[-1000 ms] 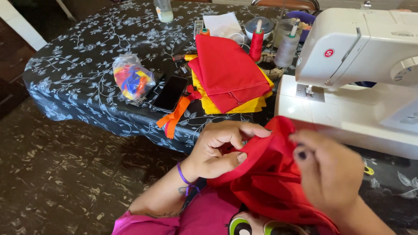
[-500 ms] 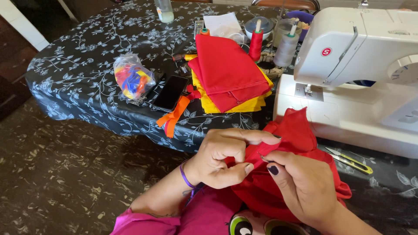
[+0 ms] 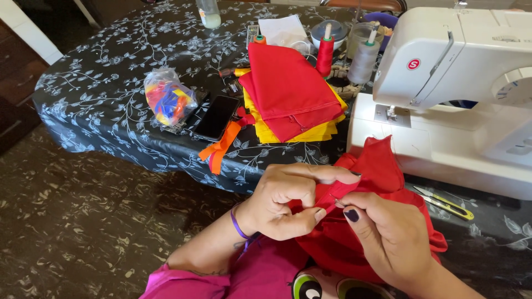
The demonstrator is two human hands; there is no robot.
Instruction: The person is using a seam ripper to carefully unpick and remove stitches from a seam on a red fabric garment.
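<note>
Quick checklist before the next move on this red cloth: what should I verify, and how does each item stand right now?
1. Left hand grips the red cloth: ok, thumb and fingers pinch a fold.
2. Right hand on the same fold: ok, its fingertips meet the left hand's at the fold.
3. Pin or needle at the pinch: cannot tell, only a thin glint shows there.
4. Cloth clear of the sewing machine: ok, the cloth is held in front of its base, not under the needle.
5. Snips within reach: ok, lying on the table right of the cloth.
6. Phone and orange ribbon out of the way: ok, off to the left.
</note>
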